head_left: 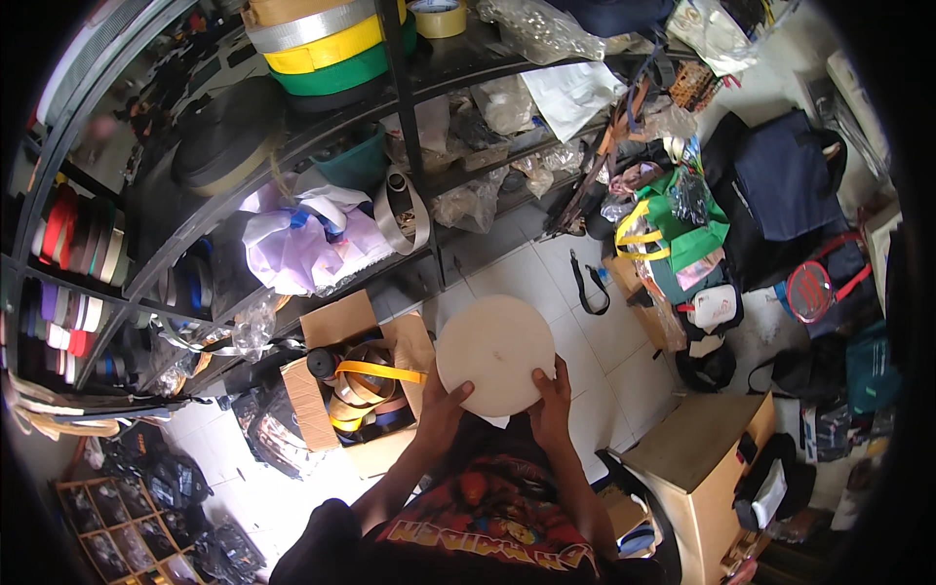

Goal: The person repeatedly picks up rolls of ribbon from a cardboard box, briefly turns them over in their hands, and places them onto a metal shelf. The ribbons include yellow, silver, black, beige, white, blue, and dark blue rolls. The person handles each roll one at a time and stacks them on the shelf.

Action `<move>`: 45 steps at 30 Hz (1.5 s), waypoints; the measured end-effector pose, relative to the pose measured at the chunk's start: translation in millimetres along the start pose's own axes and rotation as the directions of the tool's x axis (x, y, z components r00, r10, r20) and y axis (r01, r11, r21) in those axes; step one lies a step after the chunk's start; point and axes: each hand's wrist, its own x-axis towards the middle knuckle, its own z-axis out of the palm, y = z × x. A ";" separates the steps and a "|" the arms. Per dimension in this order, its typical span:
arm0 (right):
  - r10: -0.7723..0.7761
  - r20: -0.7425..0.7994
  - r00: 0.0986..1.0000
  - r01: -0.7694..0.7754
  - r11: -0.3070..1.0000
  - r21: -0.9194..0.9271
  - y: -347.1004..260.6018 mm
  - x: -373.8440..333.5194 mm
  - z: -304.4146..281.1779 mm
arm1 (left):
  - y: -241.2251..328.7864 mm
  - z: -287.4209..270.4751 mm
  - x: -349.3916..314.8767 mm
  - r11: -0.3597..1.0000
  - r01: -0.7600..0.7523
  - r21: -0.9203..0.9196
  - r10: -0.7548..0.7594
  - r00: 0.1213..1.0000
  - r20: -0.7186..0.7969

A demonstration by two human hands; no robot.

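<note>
A flat, round cream disc [495, 346] is held up in front of my body, level with the shelf edge. It looks like a tightly wound roll of webbing, though its side edge is hidden. My left hand [444, 405] grips its lower left rim with the thumb on top. On the lower right rim, my right hand [551, 395] holds it the same way, fingers underneath and out of sight. Just left of the disc stands an open cardboard box [366, 453] with coiled straps in it, including a yellow strap [380, 370].
Dark metal shelving [408, 127] at the left and back bears webbing rolls [322, 49], plastic bags and a teal basin [351, 161]. Bags, among them a green bag [697, 224], crowd the right. A brown box-like cabinet [682, 444] is near my right arm. A black strap [590, 288] lies on the tiles.
</note>
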 end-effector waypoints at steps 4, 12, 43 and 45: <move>0.089 0.103 0.991 -0.083 0.994 -0.065 -10.2 36.1 3.9 | -3.3 8.0 13.3 0.994 -0.087 0.071 0.097 0.985 -0.145; 0.114 0.531 0.840 -0.023 0.984 -0.174 -69.1 112.2 12.8 | 20.6 72.6 40.3 0.950 -0.305 0.073 0.309 0.870 -0.386; -0.449 0.801 0.395 0.650 0.753 0.102 -264.9 269.0 277.6 | 419.7 58.9 102.7 0.338 -0.903 0.265 0.923 0.263 -0.282; -0.541 0.748 0.385 0.758 0.648 0.078 -273.5 291.6 330.9 | 427.7 64.4 115.5 0.357 -0.899 0.254 0.918 0.288 -0.272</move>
